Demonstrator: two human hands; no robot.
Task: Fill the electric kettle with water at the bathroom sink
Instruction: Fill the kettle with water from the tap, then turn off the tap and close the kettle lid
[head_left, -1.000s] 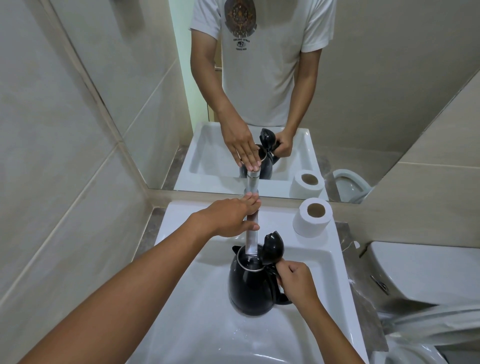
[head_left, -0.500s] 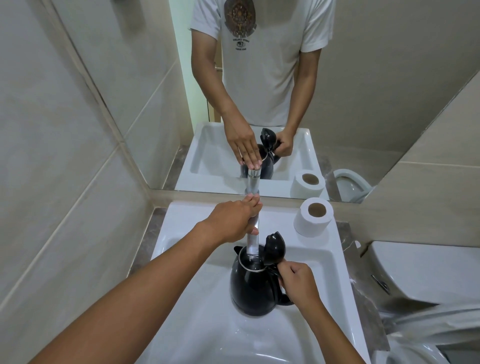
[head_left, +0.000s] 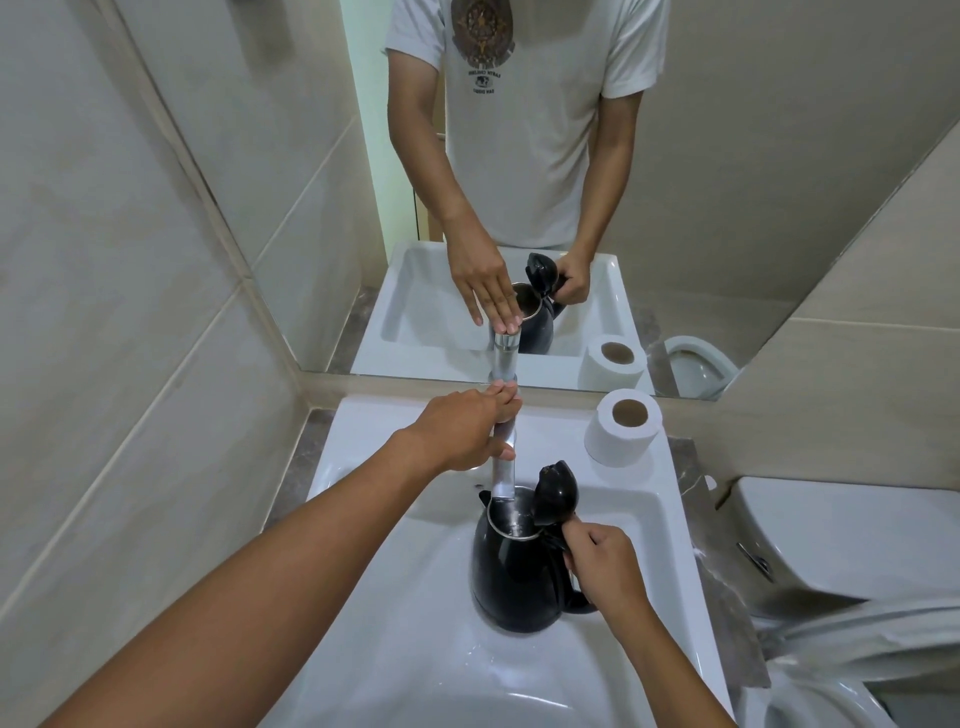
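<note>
A black electric kettle stands upright in the white sink basin, its lid flipped open. My right hand grips the kettle's handle. The chrome faucet spout reaches over the kettle's open mouth. My left hand rests on top of the faucet, fingers laid over it and thumb at its side. Whether water is running I cannot tell.
A toilet paper roll stands on the sink's back right corner. A white toilet is at the right. A tiled wall closes the left side. The mirror behind the sink reflects a person in a white T-shirt.
The kettle and my right hand have barely shifted. My left hand stays on the faucet, with the fingers a little further forward.
</note>
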